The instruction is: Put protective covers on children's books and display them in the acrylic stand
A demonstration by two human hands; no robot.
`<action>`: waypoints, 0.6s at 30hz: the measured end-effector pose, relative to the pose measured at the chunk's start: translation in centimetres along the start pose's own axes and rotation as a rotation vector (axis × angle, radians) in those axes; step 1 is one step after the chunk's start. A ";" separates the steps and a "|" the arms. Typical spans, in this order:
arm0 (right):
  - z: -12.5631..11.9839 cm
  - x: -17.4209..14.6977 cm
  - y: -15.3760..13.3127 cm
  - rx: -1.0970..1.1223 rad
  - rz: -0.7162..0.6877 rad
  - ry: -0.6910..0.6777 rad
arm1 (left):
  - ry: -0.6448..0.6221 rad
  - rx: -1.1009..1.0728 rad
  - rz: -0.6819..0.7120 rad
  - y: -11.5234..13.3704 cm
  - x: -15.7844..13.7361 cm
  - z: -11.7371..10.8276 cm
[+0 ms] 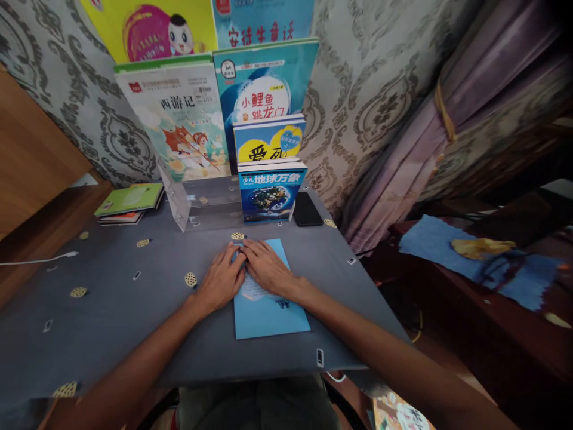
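A light blue book (pixel 268 319) lies flat on the grey tablecloth, straight in front of me. Small print and a dark picture show on its face. My left hand (pixel 222 276) rests palm down over the book's upper left part, holding nothing. Across the book's upper middle lies my right hand (pixel 267 267), also palm down with its fingers stretched out. The fingertips of both hands meet near the book's top edge and hide part of its print.
Beyond the hands, a clear stand (pixel 179 200) holds several upright books, with a blue earth book (pixel 271 197) in front. A black phone (pixel 307 210) lies to its right. Stacked books (pixel 129 200) and a white cable (pixel 45 260) are at left. A blue cloth (pixel 430 236) lies at far right.
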State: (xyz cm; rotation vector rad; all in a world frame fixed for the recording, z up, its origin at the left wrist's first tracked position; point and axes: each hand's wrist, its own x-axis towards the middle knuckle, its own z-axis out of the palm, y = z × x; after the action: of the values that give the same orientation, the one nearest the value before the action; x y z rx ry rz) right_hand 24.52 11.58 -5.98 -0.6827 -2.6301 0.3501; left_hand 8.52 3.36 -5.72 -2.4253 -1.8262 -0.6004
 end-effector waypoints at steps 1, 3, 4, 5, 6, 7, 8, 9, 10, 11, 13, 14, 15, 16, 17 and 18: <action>-0.1 -0.1 0.0 -0.009 0.010 -0.001 | -0.007 -0.001 -0.002 -0.1 0.0 -0.1; -0.3 -0.5 0.1 -0.028 0.029 0.001 | -0.015 0.003 -0.009 -0.2 0.0 -0.3; -0.5 -0.8 0.3 -0.040 0.044 0.002 | -0.020 0.007 -0.008 -0.2 0.0 -0.4; -0.8 -1.1 0.6 -0.053 0.062 0.001 | -0.026 0.011 -0.004 -0.2 0.0 -0.5; -1.0 -1.6 0.9 -0.069 0.085 0.000 | -0.031 0.014 0.001 -0.2 0.0 -0.5; -1.3 -2.0 1.3 -0.085 0.111 0.001 | -0.034 0.015 0.004 -0.1 -0.1 -0.6; -1.7 -2.5 1.8 -0.101 0.137 0.002 | -0.036 0.015 0.007 -0.1 -0.1 -0.7; -2.0 -3.0 2.2 -0.113 0.160 0.004 | -0.036 0.014 0.008 -0.1 0.0 -0.8; -2.3 -3.4 2.6 -0.121 0.178 0.008 | -0.034 0.011 0.008 0.0 0.0 -0.8; -2.5 -3.8 3.0 -0.123 0.190 0.011 | -0.032 0.007 0.006 0.0 0.0 -0.8; -2.9 -4.3 3.5 -0.104 0.200 0.025 | -0.033 0.003 0.005 -0.1 0.0 -0.8; -3.0 -4.4 3.7 -0.087 0.202 0.036 | -0.033 0.003 0.006 -0.1 0.0 -0.8; -3.1 -4.5 3.9 -0.064 0.204 0.051 | -0.032 0.004 0.006 -0.1 0.0 -0.8; -3.1 -4.4 4.1 -0.037 0.205 0.067 | -0.031 0.006 0.006 -0.1 0.0 -0.8; -3.2 -4.3 4.3 -0.004 0.208 0.083 | -0.030 0.010 0.005 -0.1 0.0 -0.8; -3.3 -4.2 4.5 0.035 0.215 0.100 | -0.030 0.015 0.005 -0.1 0.0 -0.8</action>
State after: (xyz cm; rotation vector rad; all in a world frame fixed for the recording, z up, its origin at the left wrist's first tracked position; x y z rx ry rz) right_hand 31.19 13.67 -5.89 -0.9489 -2.4562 0.4116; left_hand 8.24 3.16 -5.04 -2.4421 -1.8290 -0.5509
